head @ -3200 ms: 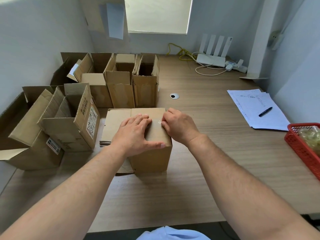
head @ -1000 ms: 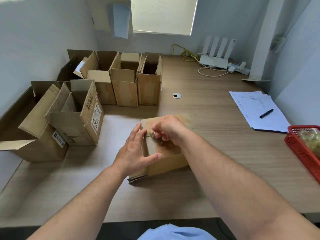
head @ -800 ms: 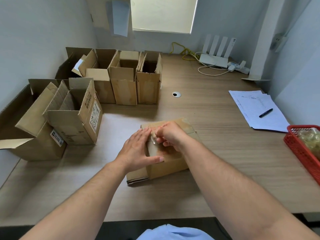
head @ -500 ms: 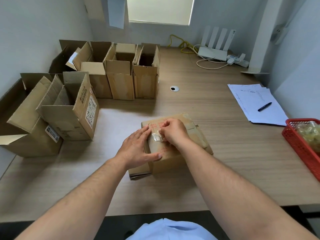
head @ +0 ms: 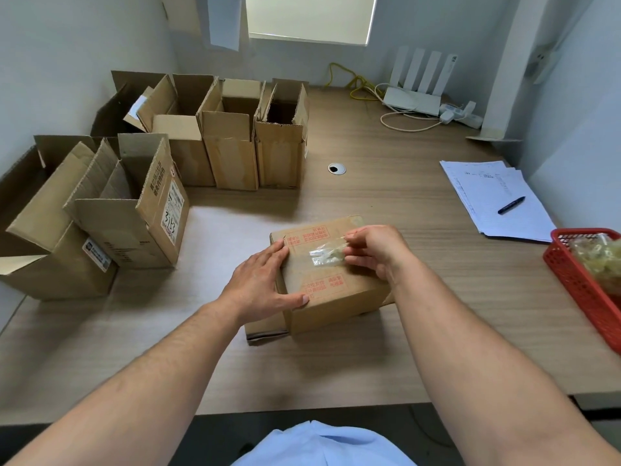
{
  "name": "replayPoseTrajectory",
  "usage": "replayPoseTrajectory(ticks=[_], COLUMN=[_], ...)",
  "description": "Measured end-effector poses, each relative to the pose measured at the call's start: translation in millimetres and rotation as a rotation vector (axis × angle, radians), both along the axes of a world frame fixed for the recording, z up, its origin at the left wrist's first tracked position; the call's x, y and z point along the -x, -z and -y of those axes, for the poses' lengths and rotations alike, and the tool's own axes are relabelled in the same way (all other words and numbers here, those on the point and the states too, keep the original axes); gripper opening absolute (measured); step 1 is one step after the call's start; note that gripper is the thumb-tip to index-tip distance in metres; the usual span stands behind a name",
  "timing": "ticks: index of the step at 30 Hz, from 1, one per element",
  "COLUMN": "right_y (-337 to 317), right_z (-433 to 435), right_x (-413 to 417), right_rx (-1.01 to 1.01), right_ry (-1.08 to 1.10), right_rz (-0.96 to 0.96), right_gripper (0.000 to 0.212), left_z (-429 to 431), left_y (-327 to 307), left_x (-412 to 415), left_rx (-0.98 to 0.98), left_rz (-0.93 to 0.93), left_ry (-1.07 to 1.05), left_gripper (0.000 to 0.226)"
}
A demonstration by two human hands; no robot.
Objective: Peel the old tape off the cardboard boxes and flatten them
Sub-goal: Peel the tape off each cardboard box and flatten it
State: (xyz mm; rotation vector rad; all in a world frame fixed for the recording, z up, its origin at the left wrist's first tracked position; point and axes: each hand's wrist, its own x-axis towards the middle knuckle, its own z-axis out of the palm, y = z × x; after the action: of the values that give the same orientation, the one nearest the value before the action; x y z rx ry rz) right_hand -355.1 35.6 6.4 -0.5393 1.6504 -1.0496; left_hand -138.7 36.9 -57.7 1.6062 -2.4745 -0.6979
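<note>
Near the middle of the desk (head: 437, 314), in the head view, the closed cardboard box (head: 332, 297) sits turned at a slight angle. Half a second ago the right hand (head: 373, 252) was bunched close against the left one. Now it has drawn away to the right, and its fingertips pinch a crinkled strip of clear tape (head: 324, 255) stretched across the box top. More of the red print shows on the lid than before. The left hand (head: 265, 280) still lies flat on the box's left edge, fingers straight and together, thumb along the near top edge. The tape is transparent and glary, so how much of it still sticks is hard to tell; it seems lifted at its right end. A bottom flap juts out at the box's near left corner. Bare desk runs from the box to the near edge. More lies on the right before the papers (head: 487, 183) with the pen (head: 511, 205) and the red basket (head: 578, 284) at the desk's right edge. On the left a pale strip of desk separates the box from the labelled open box (head: 134, 213). Behind, a row of open boxes (head: 232, 153) stands well apart.
</note>
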Motion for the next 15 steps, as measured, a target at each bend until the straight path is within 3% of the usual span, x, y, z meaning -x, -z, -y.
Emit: replayPoseTrajectory(ticks=[2, 4, 8, 11, 15], right_y=[0, 5, 18, 17, 23], right_z=[-1, -1, -1, -3, -5], right_x=[-1, -5, -15, -18, -31], right_rx=[0.002, 0.003, 0.01, 0.011, 0.009], right_ry=[0.04, 0.067, -0.125, -0.305, -0.44], right_rz=[0.033, -0.05, -0.59, -0.923, -1.188], right_gripper=[0.019, 0.023, 0.018, 0.02, 0.052], left_z=[1, 2, 5, 4, -1], left_y=[-4, -8, -13, -12, -8], left_x=[5, 9, 14, 19, 25], left_rx=[0.051, 0.087, 0.113, 0.1, 0.083], left_rz=[0.038, 0.064, 0.121, 0.134, 0.169], left_ry=[0.011, 0.027, 0.077, 0.114, 0.101], left_gripper=[0.109, 0.109, 0.11, 0.126, 0.138])
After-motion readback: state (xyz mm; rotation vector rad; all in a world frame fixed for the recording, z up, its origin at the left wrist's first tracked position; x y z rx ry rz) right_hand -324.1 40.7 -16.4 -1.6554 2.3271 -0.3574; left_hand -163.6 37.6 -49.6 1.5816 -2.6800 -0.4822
